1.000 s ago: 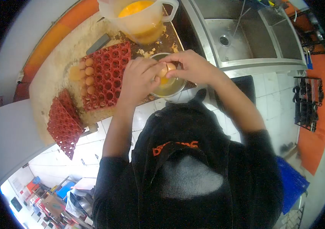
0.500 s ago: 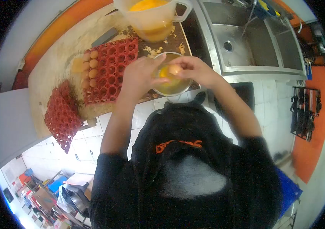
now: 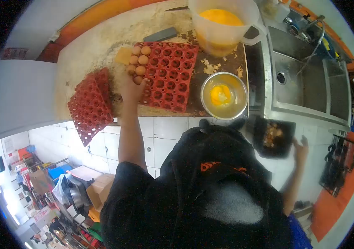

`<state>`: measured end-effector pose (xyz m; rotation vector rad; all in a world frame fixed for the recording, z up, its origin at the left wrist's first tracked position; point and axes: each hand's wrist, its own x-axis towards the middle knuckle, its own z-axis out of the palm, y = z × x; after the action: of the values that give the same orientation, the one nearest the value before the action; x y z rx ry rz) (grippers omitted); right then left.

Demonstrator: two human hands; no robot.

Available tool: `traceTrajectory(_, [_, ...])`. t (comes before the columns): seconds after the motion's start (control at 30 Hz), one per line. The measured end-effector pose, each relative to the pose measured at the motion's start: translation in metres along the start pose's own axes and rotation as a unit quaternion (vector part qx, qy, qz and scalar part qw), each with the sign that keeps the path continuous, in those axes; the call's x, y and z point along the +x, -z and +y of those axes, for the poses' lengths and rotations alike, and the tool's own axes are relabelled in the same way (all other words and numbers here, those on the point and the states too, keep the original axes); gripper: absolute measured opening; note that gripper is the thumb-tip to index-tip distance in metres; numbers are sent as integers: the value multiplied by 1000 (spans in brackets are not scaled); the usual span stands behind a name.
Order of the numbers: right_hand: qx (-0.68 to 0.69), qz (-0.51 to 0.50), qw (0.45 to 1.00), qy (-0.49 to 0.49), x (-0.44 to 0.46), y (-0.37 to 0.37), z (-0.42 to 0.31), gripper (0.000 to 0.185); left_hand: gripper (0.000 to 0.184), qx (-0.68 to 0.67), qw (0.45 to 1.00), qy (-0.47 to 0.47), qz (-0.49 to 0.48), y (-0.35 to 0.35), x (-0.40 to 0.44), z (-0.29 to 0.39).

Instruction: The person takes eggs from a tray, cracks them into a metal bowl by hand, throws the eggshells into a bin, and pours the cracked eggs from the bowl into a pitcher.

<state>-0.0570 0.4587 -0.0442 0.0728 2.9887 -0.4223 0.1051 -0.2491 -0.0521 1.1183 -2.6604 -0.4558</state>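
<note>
My left hand (image 3: 131,89) is over the near left corner of the red egg tray (image 3: 177,64), its thumb apart from the fingers, beside the brown eggs (image 3: 142,59). It partly covers the nearest eggs, and its fingertips are blurred. Off to the right, my right hand (image 3: 301,148) has its fingers apart and holds nothing, beside a black bin (image 3: 283,147) with eggshells (image 3: 273,133) inside. A metal bowl (image 3: 244,108) stands near the counter's front edge with yellow yolk and clear egg white (image 3: 220,95) in it.
A large clear pitcher (image 3: 247,18) of beaten egg stands behind the bowl. More red trays (image 3: 89,106) overhang the counter's front edge at the left. A grey block (image 3: 160,34) and a knife (image 3: 177,8) lie behind the eggs; a steel sink (image 3: 295,89) is at the right.
Both hands have left the bowl: the left moved to the eggs, the right down beside the bin. The right hand no longer holds an eggshell. The view has shifted, showing the bin's contents.
</note>
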Motion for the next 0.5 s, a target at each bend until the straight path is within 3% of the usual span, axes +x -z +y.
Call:
traceTrajectory(0.07, [143, -15, 984, -103, -6, 15, -26, 57, 66, 17, 999, -17, 32, 0, -5, 4])
traceTrajectory(0.1, [140, -12, 984, -108, -6, 13, -30, 57, 60, 36, 997, -33, 67, 0, -6, 4])
traceTrajectory(0.17, [170, 1, 985, -22, -5, 9, -37, 56, 51, 52, 992, -77, 86, -5, -2, -9])
traceTrajectory(0.23, [251, -35, 966, -51, -11, 22, -70, 53, 43, 63, 985, -123, 100, -10, 3, -21])
traceTrajectory(0.33, [248, -27, 967, -46, -9, 24, -82, 50, 37, 62, 975, -171, 125, -11, 9, -24])
traceTrajectory(0.43, [286, -39, 955, -68, -12, 27, -99, 49, 36, 44, 967, -186, 168, -2, 4, -13])
traceTrajectory(0.5, [310, -7, 951, 3, -10, 17, -97, 46, 36, 1, 981, -100, 167, 1, -1, -6])
